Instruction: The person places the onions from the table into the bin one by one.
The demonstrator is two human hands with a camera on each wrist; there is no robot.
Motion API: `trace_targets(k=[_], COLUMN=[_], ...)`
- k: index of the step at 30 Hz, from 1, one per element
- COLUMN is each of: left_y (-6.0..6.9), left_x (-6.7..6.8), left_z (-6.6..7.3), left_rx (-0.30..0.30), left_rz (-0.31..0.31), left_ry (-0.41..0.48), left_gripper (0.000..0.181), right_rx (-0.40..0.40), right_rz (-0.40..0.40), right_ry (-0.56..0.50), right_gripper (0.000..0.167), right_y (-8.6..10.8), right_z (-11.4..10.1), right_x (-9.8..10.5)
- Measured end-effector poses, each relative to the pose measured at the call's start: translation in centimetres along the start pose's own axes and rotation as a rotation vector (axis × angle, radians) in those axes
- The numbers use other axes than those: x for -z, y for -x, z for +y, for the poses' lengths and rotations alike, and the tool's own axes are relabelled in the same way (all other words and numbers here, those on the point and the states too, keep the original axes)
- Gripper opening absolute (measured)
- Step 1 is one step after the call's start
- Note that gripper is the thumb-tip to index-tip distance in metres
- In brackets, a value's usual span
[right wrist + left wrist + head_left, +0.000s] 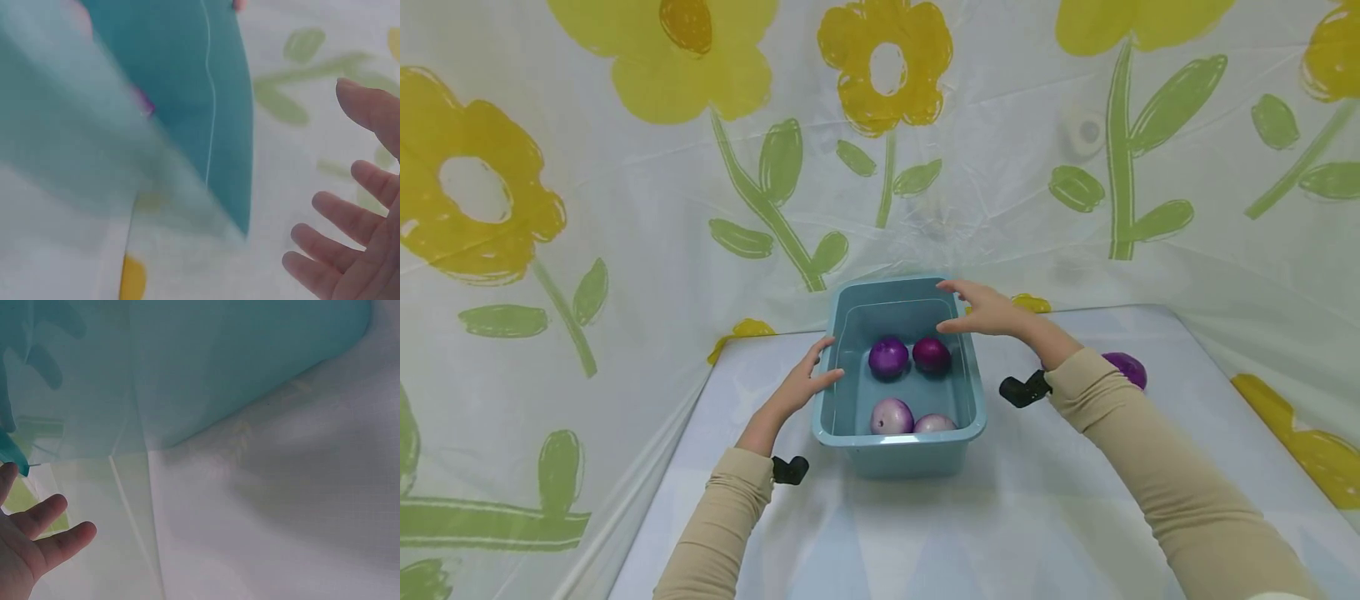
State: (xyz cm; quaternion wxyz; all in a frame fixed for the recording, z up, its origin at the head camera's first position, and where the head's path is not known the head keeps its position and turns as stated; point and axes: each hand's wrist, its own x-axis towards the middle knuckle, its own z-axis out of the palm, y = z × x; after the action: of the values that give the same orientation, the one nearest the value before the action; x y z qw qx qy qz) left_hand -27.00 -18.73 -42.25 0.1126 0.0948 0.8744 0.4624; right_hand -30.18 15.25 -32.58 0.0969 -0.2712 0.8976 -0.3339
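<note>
A blue-green plastic bin (898, 439) stands on the table between both hands. Inside it lie a violet round vegetable (888, 358), a dark magenta one (932, 356) and two pale purple-white ones, the left (892, 416) fully visible and the right (935, 423) partly hidden by the front rim. My left hand (793, 387) is at the bin's left rim, fingers spread; in the left wrist view one fingertip (9, 470) is close to the rim, contact unclear. Over the right rim hovers my right hand (988, 312), fingers and thumb apart. Neither hand grips anything.
Another purple round thing (1126, 369) lies on the table to the right, partly behind the right sleeve (1120, 433). A flower-printed cloth (1000, 183) hangs behind the table (760, 533). Black wrist mounts (1025, 389) stick out by the forearms.
</note>
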Motion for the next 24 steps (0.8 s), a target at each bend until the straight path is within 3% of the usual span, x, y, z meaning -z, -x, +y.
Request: trace_targets(k=[11,18,24], left_y=[0.2,0.2,0.0], left_x=[0.1,0.0,-0.1], left_z=[0.2,0.2,0.2], left_rx=[-0.004,0.001,0.004], left_rz=[0.005,0.0,-0.002], left_ry=[-0.009,0.006,-0.005], left_gripper=[0.068,0.068,0.069], right_rx=[-0.138,-0.149,-0.204], right_rz=[0.058,0.08,0.102], right_ry=[-0.023,-0.078,-0.143], right_gripper=[0.073,0.072,0.075], right_y=[4.4,6.7,8.6], right_z=[5.3,7.8,9.8], right_x=[2.7,2.6,2.1])
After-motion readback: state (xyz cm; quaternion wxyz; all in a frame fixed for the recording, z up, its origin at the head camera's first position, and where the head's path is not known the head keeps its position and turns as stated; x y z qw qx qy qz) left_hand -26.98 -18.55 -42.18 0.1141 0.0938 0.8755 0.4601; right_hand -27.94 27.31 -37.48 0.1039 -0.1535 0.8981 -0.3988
